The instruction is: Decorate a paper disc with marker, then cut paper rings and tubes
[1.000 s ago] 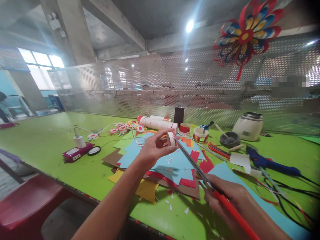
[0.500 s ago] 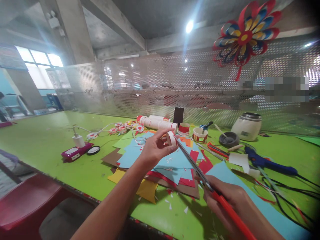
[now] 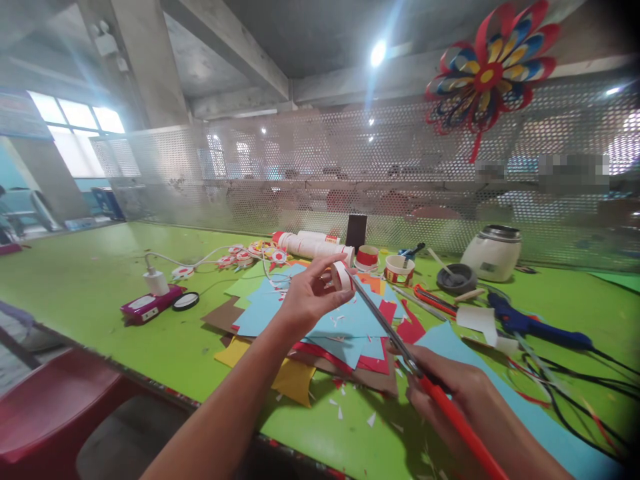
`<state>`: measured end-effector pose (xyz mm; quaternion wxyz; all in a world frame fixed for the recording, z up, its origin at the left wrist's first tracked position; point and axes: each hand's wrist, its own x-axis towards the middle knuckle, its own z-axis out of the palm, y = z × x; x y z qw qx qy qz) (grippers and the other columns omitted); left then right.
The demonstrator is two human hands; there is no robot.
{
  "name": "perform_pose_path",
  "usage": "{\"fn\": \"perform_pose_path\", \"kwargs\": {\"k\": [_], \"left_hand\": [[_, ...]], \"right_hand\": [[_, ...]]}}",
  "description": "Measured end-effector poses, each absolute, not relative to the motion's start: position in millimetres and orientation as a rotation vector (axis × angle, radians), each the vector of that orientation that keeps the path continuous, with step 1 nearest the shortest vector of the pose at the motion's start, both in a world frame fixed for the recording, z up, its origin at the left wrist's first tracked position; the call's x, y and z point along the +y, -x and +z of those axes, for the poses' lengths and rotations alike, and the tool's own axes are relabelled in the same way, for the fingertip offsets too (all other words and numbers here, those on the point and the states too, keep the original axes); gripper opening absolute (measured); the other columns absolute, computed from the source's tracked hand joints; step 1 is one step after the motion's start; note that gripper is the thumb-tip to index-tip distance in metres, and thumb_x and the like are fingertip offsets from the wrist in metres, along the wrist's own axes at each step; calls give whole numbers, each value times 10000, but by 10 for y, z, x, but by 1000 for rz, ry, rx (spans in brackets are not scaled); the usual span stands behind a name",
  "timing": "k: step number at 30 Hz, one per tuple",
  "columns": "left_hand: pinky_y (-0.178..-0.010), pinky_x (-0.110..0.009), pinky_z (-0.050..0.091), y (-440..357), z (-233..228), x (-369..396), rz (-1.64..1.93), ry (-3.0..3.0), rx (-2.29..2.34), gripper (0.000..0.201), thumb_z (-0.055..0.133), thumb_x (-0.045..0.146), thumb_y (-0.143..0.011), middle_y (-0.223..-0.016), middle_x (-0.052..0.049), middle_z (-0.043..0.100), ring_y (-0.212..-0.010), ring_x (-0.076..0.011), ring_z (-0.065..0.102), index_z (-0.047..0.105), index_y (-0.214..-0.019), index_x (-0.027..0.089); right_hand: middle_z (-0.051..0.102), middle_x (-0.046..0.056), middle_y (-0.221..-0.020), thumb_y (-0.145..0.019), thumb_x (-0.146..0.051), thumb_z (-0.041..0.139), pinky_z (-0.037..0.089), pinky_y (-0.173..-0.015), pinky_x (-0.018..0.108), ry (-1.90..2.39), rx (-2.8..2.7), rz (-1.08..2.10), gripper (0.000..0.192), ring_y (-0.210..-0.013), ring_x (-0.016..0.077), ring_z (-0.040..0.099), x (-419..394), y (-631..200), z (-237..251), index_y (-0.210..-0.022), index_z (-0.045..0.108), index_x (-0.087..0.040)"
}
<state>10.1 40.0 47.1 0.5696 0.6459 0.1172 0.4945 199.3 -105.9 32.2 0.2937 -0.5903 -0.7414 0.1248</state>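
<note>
Between the thumb and fingers of my left hand [image 3: 307,293] is a small white paper ring [image 3: 342,276], held up on edge over the paper pile. My right hand [image 3: 450,387] grips a pair of scissors [image 3: 380,317] with long metal blades and red handles. Their tips reach the right side of the ring; whether they touch or cut it is too small to tell. Beneath both hands lie stacked sheets of light blue paper [image 3: 270,310], with red, brown and yellow pieces [image 3: 295,382] sticking out. White paper snips [image 3: 371,419] are scattered on the green table [image 3: 100,267].
At the back are paper cup stacks [image 3: 315,248], a paper cup [image 3: 399,270], a grey bowl [image 3: 456,279] and a cream jar [image 3: 493,253]. To the right lie a cutter [image 3: 434,300] and a blue glue gun [image 3: 540,327] with cables. A purple power strip [image 3: 150,305] sits left.
Almost nothing differs. The scissors and my right hand have shifted very slightly left, and the ring stays in my left hand.
</note>
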Motion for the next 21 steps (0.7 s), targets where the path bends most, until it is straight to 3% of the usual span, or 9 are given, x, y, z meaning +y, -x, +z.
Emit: {"fn": "perform_pose_path", "kwargs": {"k": [6,11,16,21], "left_hand": [[-851,-367,503,-103,504,415,1207,-1392,260,580,784,162,-659,-975,-61,647,-890,-177,623,562,-1195,189],[-743,-349,516,-74,592,380,1173,-1265,192,462,770,168,-668,-990,-76,636,-893,-204,620,592,-1093,186],[-638,-252,439,-11,587,397,1094,-1260,141,298,639,292,-814,-921,-129,648,-801,-167,601,641,-1033,88],[-557,-240,404,-11,554,439,991,-1115,160,417,635,445,-794,-806,-108,640,-684,-147,579,666,-962,65]], "right_hand": [[689,37,-818,-833,-256,445,486,-627,267,1543,-1972,394,354,-699,188,622,-1050,-2002,321,-1112,627,-139],[639,14,-670,-807,-311,453,477,-567,274,1504,-1877,329,369,-601,187,602,-995,-2013,255,-1067,661,-152],[688,8,-674,-783,-364,517,500,-539,252,1403,-1754,497,306,-579,188,627,-1080,-1944,363,-981,722,-252],[680,-2,-581,-771,-387,558,531,-504,254,1387,-1692,684,307,-527,193,635,-1152,-1932,481,-999,734,-282]]}}
